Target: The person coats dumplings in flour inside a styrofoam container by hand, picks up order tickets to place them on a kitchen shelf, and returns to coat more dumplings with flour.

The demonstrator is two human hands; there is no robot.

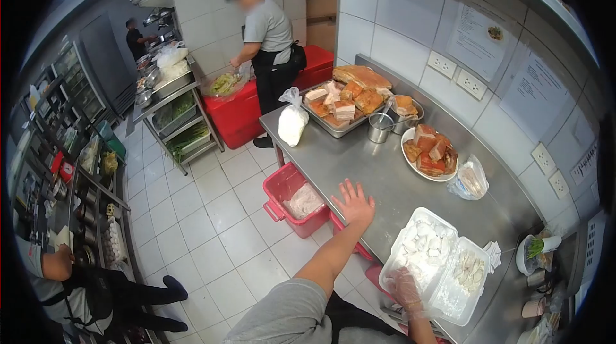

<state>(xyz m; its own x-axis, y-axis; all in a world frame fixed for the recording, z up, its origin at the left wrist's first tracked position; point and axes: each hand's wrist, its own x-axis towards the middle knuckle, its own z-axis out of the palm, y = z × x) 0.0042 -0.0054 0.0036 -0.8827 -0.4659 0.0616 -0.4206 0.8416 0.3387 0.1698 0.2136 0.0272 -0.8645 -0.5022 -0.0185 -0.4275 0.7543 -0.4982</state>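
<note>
Our grey sleeve [282, 312] is lying nearest, at bottom centre. Our bare left hand [355, 204] is spreading its fingers wide at the near left edge of a steel table [359, 166]. Our gloved right hand [405, 289] is reaching over the left of two white trays; we cannot tell whether its fingers are holding any of the white-dusted pieces [423, 248] lying in that tray. Crumpled tissue [493, 256] is crowding the right tray [449, 302]. Beyond, a plastic bag [470, 178] and plated meat [433, 150] are taking up space, with metal cups [380, 128] and more meat [346, 97] standing farther off. A red bin [308, 227] is sitting on the floor, left of the table. One co-worker [268, 30] is standing far off, another [70, 286] near left.
</note>
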